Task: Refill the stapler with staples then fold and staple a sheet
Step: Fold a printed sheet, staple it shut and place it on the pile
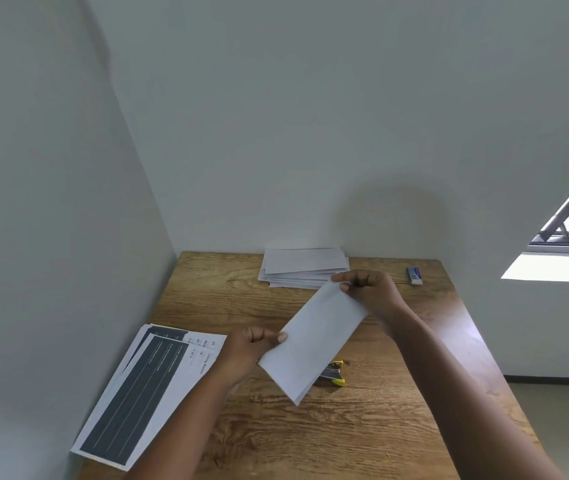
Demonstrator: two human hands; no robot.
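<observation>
I hold a folded white sheet [314, 341] tilted above the wooden table [362, 427]. My left hand [252, 344] pinches its lower left edge, thumb on top. My right hand [368, 289] grips its upper far end with fingers curled over it. Under the sheet's lower right edge lies a yellow and black stapler [334, 373], mostly hidden by the paper. A small blue and white staple box [414, 275] lies at the far right of the table.
A pile of folded white sheets [304, 268] rests against the back wall. Printed sheets with dark panels [144, 389] lie fanned at the table's left front. Walls close in at left and behind. A window is at right.
</observation>
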